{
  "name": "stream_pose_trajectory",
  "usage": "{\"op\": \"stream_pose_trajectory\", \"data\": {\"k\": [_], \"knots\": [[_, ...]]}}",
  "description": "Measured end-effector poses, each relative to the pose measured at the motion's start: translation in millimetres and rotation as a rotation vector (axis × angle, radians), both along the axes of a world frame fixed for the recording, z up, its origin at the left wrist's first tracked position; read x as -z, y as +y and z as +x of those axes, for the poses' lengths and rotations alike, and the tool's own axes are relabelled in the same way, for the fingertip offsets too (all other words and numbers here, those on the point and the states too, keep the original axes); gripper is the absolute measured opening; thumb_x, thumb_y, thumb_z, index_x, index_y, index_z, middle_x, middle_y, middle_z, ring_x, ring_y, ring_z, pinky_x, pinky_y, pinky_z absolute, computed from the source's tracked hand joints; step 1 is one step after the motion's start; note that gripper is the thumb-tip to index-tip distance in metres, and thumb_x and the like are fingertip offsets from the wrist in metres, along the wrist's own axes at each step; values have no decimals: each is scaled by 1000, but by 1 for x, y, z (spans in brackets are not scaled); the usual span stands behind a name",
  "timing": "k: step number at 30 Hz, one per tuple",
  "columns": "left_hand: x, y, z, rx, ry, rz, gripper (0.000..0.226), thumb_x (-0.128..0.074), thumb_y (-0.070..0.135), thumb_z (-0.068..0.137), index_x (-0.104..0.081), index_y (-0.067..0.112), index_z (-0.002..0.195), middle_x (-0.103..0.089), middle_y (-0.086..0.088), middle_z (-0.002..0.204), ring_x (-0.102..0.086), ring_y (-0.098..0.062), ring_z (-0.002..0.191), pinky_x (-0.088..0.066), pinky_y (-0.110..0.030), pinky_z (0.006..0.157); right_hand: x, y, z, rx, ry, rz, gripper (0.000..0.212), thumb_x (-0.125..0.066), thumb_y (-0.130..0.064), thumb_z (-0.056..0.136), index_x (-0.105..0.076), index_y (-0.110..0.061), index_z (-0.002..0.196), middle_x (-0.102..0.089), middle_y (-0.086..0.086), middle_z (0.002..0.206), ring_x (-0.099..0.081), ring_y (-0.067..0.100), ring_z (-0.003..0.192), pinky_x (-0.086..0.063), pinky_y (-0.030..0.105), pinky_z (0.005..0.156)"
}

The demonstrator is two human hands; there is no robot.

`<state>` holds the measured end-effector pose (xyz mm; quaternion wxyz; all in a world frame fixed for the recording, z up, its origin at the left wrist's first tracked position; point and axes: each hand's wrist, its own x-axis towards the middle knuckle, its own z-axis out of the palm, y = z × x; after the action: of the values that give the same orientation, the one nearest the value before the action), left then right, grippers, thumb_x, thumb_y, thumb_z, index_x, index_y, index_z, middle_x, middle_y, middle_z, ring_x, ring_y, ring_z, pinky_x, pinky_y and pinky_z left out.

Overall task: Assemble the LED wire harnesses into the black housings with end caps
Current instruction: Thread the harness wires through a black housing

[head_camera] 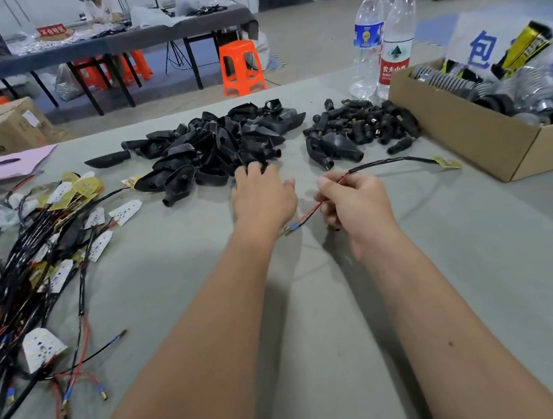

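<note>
Harness pile (26, 265): a tangle of wires and white LED boards is spread along the table's (318, 342) near-left edge, not being touched right now.

Right hand (354, 207): closed round one harness (387, 163), pinched at the red/black leads. The sleeved part runs off to the right and its yellow LED board end lies on the table near the box (467, 139). The crimped terminals dangle below the fist.

Left hand (262, 199): stretched out to the near edge of the housing pile (213, 147), fingers reaching onto a housing. Whether anything is actually gripped yet can't be told, the fingertips are lost against the black plastic.

Step in hand: looks like a housing is being picked to go with the held harness.

Tip: one housing sitting loose at the pile's near edge should be taken, so the others aren't dragged along. It's probably best turned so its open mouth faces the harness before anything is fed in.

Harness grip: could be slid closer to the terminals, so the leads stay stiff for threading.

End caps (362, 123): heaped mid-table toward the far edge, between the housings and the box, to be reached for once the wire is through.

Bottles (383, 42): far right, out of the way.
</note>
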<state>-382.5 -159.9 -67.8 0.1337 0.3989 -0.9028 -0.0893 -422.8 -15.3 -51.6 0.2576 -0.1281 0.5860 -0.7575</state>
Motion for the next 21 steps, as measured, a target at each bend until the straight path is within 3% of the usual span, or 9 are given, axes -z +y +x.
{"op": "stream_pose_trajectory", "data": {"k": [3, 6, 8, 10, 12, 15, 18, 21], "knots": [[3, -2, 3, -34, 73, -96, 34, -50, 43, 103, -67, 15, 114, -59, -10, 124, -52, -33, 117, -39, -42, 103, 0, 0, 0, -26, -20, -22, 18, -55, -11, 105, -62, -8, 89, -66, 7, 67, -54, 9, 45, -41, 19, 41], [1, 1, 24, -22, 309, -37, 18, -67, 33, 94, -65, 22, 80, -64, -3, 94, -60, -28, 93, -41, -36, 80, -1, -3, 2, -77, 7, -52, 25, -48, -19, 110, -58, -7, 90, -70, 12, 70, -61, 13, 47, -46, 21, 43], [-1, 3, 48, 2, 445, 14, 19, -75, 25, 85, -57, 24, 78, -60, 5, 82, -59, -23, 83, -40, -34, 71, -2, -5, 6, -113, 33, -72, 23, -48, -20, 110, -55, -7, 92, -72, 14, 72, -65, 16, 50, -48, 21, 45], [-4, 6, 78, 11, 565, 18, 30, -78, 17, 79, -50, 23, 88, -55, 9, 74, -55, -22, 74, -41, -36, 66, -3, -8, 12, -148, 63, -107, 15, -55, -17, 107, -56, -7, 96, -72, 14, 75, -66, 17, 54, -50, 22, 48], [-6, 8, 108, -28, 597, 3, 38, -78, 13, 78, -50, 24, 100, -55, 13, 72, -53, -23, 71, -40, -36, 65, -4, -9, 20, -203, 94, -153, 7, -66, -7, 99, -60, -6, 98, -72, 14, 79, -68, 16, 61, -52, 22, 54], [-5, 9, 150, -147, 566, -38, 42, -73, 7, 77, -63, 25, 113, -65, 9, 80, -59, -27, 81, -41, -35, 72, -4, -11, 36, -288, 133, -141, 13, -73, 5, 90, -64, -1, 95, -71, 15, 78, -74, 18, 68, -54, 20, 57], [-1, 13, 178, -181, 563, 6, 22, -76, 5, 78, -77, 18, 96, -71, -3, 97, -62, -24, 95, -41, -25, 83, -2, -14, 50, -325, 144, -113, 9, -71, 8, 90, -65, 2, 91, -69, 17, 78, -76, 20, 70, -56, 19, 58], [2, 21, 189, -153, 601, 95, 17, -80, 2, 77, -80, 16, 88, -69, 3, 95, -62, -19, 98, -45, -23, 89, 0, -15, 61, -335, 148, -92, 10, -74, 5, 89, -68, -2, 88, -73, 16, 76, -76, 21, 69, -57, 22, 56]]}}
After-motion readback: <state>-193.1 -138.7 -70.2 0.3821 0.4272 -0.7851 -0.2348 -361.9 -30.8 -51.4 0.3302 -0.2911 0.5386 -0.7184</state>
